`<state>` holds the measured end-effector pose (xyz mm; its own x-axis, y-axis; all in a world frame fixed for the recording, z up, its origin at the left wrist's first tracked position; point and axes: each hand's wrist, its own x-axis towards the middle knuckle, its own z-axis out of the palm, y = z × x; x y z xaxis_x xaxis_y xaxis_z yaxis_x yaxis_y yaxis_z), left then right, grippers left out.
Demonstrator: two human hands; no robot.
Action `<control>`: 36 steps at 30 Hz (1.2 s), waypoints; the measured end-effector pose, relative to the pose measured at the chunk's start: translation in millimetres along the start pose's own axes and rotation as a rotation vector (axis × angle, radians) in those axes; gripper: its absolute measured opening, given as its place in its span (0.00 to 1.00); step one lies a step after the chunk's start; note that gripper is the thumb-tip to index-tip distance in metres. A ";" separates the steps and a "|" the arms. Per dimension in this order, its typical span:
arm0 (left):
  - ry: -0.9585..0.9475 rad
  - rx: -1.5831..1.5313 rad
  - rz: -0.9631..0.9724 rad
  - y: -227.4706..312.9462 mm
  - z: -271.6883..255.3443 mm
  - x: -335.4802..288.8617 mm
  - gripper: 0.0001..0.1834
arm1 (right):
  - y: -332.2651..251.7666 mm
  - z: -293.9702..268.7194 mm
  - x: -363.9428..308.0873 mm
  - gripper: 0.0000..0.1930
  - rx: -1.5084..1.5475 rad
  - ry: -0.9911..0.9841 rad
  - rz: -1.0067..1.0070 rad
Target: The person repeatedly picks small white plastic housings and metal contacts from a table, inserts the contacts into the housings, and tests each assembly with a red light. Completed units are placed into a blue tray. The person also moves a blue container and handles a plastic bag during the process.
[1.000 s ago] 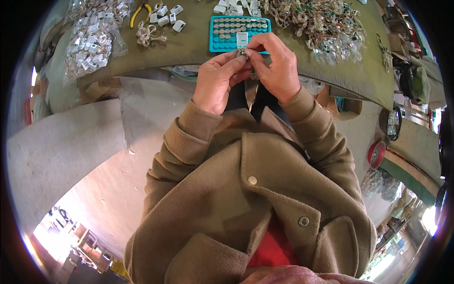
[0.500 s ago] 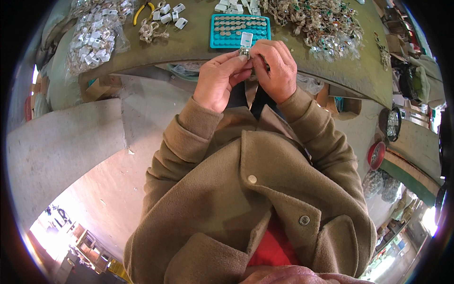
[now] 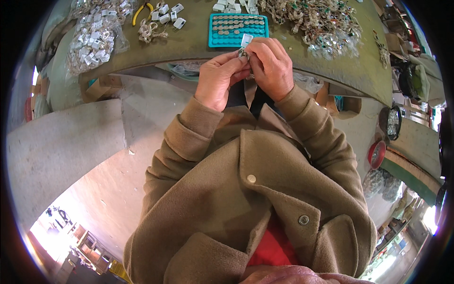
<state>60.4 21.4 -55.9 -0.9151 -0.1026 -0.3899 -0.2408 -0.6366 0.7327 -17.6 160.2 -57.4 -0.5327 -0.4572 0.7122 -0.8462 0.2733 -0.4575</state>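
Just over the table's near edge, both my hands meet at a small white plastic case [image 3: 246,39] with its lid raised. My left hand [image 3: 218,78] pinches the body of the case between thumb and fingers. From the other side my right hand [image 3: 273,68] closes its fingertips against the same case; whether a small part is between them is hidden. Right behind the case lies a turquoise tray [image 3: 218,41] with rows of round dimples. Silver coin-shaped discs [image 3: 231,22], like button cells, fill its upper rows.
On the left are a clear bag of white cases [image 3: 97,45], yellow-handled pliers [image 3: 140,14], loose white cases [image 3: 164,18] and a bundle of wires [image 3: 150,32]. A big heap of tangled wires and clear parts [image 3: 326,28] covers the right. The table's curved edge [image 3: 142,66] runs before me.
My right hand has shifted slightly left and down over the case. The raised lid tilts more and sits a little lower. My left hand stays nearly in place.
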 end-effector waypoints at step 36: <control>-0.102 0.047 0.092 -11.3 26.3 0.2 0.13 | -7.9 -11.9 -3.0 0.12 0.184 -0.023 0.481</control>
<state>54.4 48.7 -49.5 -0.9616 -0.0791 -0.2627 -0.1668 -0.5915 0.7888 -9.5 169.5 -49.6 -0.8590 -0.3355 0.3866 -0.4873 0.3047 -0.8183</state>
